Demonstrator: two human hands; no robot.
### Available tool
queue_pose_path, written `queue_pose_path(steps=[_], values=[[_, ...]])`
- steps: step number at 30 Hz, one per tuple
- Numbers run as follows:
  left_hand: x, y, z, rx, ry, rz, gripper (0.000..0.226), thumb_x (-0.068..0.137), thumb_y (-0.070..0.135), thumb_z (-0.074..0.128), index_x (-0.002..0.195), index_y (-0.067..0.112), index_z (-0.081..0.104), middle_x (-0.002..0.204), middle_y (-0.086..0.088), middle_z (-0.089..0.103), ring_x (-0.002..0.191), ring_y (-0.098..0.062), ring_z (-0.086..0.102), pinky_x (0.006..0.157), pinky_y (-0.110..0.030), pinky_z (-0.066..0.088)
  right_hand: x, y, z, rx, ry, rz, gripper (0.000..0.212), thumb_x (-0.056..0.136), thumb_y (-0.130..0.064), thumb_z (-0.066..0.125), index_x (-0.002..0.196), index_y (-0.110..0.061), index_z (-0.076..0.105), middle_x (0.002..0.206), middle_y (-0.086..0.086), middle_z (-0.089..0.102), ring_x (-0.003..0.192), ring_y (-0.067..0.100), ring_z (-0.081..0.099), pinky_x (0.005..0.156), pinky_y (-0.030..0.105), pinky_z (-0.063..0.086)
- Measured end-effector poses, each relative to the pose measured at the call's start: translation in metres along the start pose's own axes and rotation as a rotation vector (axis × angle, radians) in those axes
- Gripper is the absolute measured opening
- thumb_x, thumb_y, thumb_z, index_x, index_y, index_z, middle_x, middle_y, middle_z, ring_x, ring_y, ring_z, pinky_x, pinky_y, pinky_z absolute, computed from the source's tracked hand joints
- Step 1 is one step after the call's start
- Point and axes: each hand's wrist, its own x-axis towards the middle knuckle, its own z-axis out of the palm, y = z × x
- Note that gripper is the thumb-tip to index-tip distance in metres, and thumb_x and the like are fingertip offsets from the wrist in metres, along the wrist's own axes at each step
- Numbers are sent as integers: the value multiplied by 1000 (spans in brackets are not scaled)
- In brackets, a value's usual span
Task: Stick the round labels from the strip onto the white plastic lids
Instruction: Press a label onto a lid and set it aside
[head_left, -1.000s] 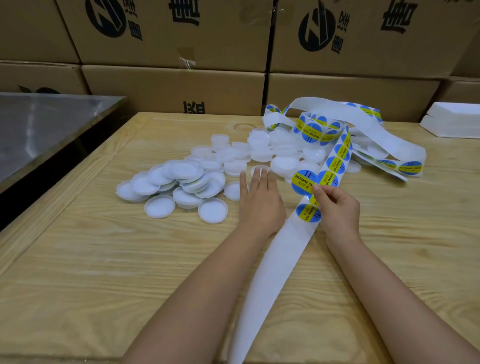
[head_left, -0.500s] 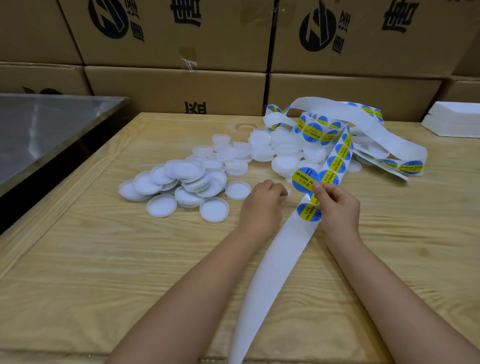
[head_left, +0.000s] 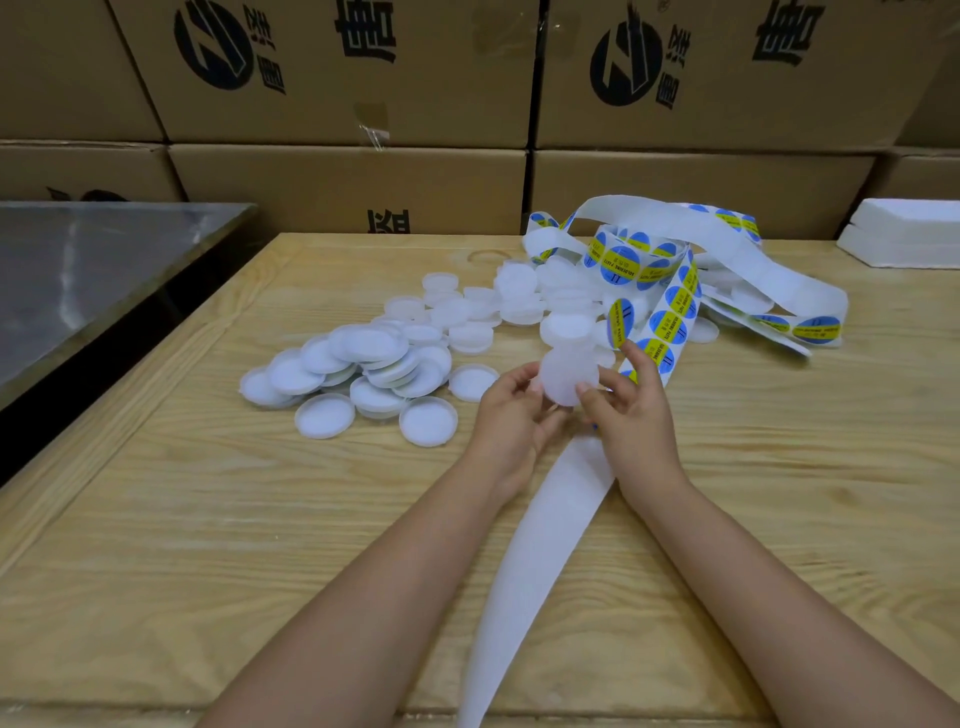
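Over the table (head_left: 208, 519) middle, left hand (head_left: 511, 415) grips a lid (head_left: 566, 374); right hand (head_left: 634, 410) seemingly pinches a peeled label (head_left: 620, 323), due centred pressing.

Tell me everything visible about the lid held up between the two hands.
The held lid is a round, white, faintly translucent plastic disc, motion-blurred. It is lifted off the wooden table, tilted, its plain face toward the camera; no label shows on it. The left hand pinches its left edge; the thumb of the right hand presses its lower right edge.
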Motion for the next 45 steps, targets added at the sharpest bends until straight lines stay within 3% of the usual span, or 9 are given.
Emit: queue_pose_path(steps=[4, 10, 15, 22, 24, 28, 32, 38, 45], values=[[-3, 1, -2, 28, -87, -84, 26, 97, -1, 39, 122, -5, 47, 116, -22, 60, 102, -28, 61, 91, -35, 51, 3, -2, -6, 26, 42, 30, 56, 86, 3, 60, 136, -17, 44, 85, -12, 70, 86, 14, 60, 83, 32, 46], [-3, 1, -1, 52, -38, -112, 28, 100, 24, 41, 103, 1, 57, 93, -15, 63, 80, -24, 68, 70, -35, 60, 2, -11, -11, 71, -38, 31, 57, 88, 10, 51, 138, -18, 42, 99, -5, 68, 90, 1, 65, 80, 16, 50], [-4, 3, -5, 100, -31, -71, 21, 99, 18, 46, 96, 3, 60, 88, -10, 69, 72, -24, 71, 59, -32, 58, 3, -14, -13, 29, -108, -20, 60, 88, 13, 49, 135, -25, 42, 102, -5, 68, 91, -3, 65, 87, 18, 50], [0, 5, -12, 158, -32, -68, 26, 100, 12, 42, 112, -5, 56, 99, -19, 67, 79, -25, 70, 77, -36, 58, 7, -11, -17, 26, -185, -68, 61, 87, 8, 55, 122, -41, 43, 103, -16, 69, 97, -4, 63, 84, 14, 48], [1, 7, -13, 123, 5, -62, 26, 100, 9, 40, 113, -7, 54, 96, -17, 67, 80, -22, 70, 77, -34, 57, 7, -13, -16, 70, -111, -59, 46, 87, -2, 62, 117, -36, 52, 105, -14, 68, 93, -4, 62, 78, 13, 48], [5, 9, -13, 45, 59, -74, 20, 100, 5, 38, 101, -3, 56, 94, -15, 67, 84, -21, 68, 74, -32, 58, 8, -15, -17, 182, 58, 109, 3, 84, -18, 67, 86, -20, 67, 78, -14, 67, 73, 3, 57, 73, 25, 44], [5, 8, -14, 89, 37, -71, 24, 101, 5, 35, 104, -2, 57, 94, -14, 68, 77, -19, 70, 74, -30, 59, 3, -16, -14, 175, -12, 222, 9, 81, -21, 69, 77, -13, 68, 86, 6, 63, 79, 18, 50, 71, 29, 40], [2, 6, -13, 168, -9, -51, 24, 101, 6, 36, 100, -2, 58, 88, -14, 70, 75, -21, 71, 74, -30, 59, 2, -16, -11, 26, 3, 197, 22, 78, -20, 73, 56, -21, 70, 59, -3, 58, 52, 2, 47, 58, 18, 40], [0, 5, -11, 219, -19, -29, 23, 100, 5, 37, 109, -7, 55, 89, -16, 69, 72, -19, 71, 74, -30, 59, 3, -15, -14, -24, -8, 191, 18, 79, -22, 73, 61, -17, 70, 61, -3, 60, 57, 4, 49, 62, 19, 40]])
